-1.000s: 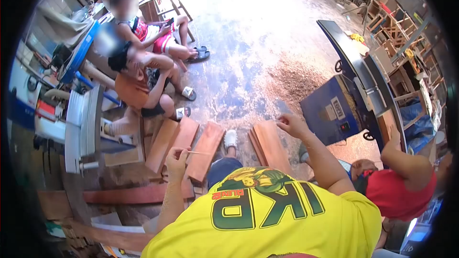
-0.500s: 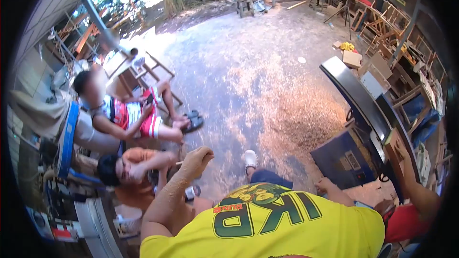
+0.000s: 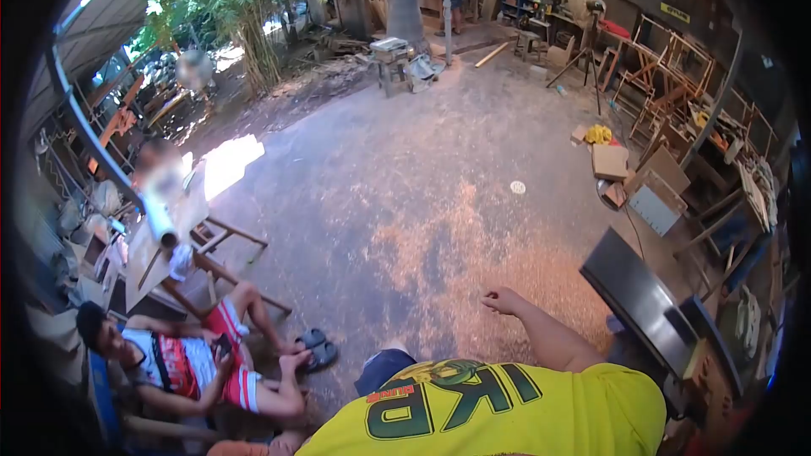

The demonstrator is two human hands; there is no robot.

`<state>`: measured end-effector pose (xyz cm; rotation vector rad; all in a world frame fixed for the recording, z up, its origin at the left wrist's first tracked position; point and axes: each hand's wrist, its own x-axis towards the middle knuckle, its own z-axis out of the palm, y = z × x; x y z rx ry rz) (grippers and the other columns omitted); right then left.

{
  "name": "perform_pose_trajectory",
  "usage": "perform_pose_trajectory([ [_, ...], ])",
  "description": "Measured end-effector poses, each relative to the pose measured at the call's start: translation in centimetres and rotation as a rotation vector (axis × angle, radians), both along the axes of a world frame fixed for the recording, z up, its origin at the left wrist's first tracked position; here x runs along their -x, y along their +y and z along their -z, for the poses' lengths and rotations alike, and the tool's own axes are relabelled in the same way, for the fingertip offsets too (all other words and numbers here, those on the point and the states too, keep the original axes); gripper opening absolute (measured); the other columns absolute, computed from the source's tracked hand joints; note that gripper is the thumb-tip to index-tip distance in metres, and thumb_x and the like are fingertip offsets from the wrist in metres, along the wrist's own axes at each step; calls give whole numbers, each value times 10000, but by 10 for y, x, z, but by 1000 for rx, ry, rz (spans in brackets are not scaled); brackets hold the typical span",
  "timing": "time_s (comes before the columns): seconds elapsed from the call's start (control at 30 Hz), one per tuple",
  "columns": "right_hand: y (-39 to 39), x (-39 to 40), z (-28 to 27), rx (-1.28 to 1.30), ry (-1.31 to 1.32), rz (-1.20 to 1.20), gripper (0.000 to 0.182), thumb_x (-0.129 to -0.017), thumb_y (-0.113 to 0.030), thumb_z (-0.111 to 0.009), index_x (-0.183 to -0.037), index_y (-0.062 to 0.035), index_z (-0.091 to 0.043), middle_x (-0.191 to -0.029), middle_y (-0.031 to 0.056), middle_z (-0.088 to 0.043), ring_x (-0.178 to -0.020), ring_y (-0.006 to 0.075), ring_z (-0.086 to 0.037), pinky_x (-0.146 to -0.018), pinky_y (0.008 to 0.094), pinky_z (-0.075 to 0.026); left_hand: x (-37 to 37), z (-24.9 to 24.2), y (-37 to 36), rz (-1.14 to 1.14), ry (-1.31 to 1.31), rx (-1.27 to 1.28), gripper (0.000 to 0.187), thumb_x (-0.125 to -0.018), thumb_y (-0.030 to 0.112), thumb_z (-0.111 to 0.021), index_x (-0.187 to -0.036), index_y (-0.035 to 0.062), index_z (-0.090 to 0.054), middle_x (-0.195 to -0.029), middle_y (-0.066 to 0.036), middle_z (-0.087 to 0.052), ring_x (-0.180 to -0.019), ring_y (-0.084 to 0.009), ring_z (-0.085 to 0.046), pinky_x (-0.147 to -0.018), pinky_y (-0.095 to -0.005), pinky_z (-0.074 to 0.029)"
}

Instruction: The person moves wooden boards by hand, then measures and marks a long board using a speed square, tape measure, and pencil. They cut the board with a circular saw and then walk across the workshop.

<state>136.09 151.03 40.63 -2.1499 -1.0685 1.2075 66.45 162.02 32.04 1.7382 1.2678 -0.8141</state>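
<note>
My right hand reaches out over the sawdust-strewn floor, its fingers loosely apart and holding nothing. It is left of a machine's dark, smooth metal table. A reddish-brown wooden block stands at the right end of that table. My left hand is out of view; the yellow shirt fills the bottom of the picture.
At the lower left a seated person holds a phone, near dark sandals. A stool and another person are farther back. Cardboard boxes, a tripod and wooden frames are at the right.
The view has shifted, with the seated person now lower. My left hand has left the picture, and my right hand has stretched forward. The red-sleeved co-worker at the right no longer shows.
</note>
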Motion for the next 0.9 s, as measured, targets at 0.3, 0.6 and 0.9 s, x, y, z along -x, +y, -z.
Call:
perform_pose_trajectory([
  [0.3, 177, -167, 51, 193, -151, 54, 352, -837, -373, -646, -885, -26, -668, -715, 125, -650, -625, 165, -616, -597, 346, -500, -305, 94, 390, 286, -164, -2, 360, -794, 295, -564, -996, 15, -667, -1042, -218, -648, -967, -387, -625, -833, -462, -492],
  [0.6, 208, -373, 51, 213, 268, 484, 346, -895, -356, -559, -792, -37, -643, -649, 90, -617, -551, 197, -586, -520, 346, -481, -873, -191, 762, 722, -633, -621, 185, -821, 134, -553, -979, 68, -624, -932, -209, -649, -865, -402, -613, -732, -488, -488],
  [0.9, 510, -713, 56, 176, 201, 288, 242, -919, -277, -524, -828, -57, -566, -665, 65, -586, -584, 164, -578, -506, 312, -466, -991, -22, 837, 230, -562, -495, 250, -833, 272, -548, -934, 53, -616, -907, -194, -651, -833, -394, -614, -725, -476, -477],
])
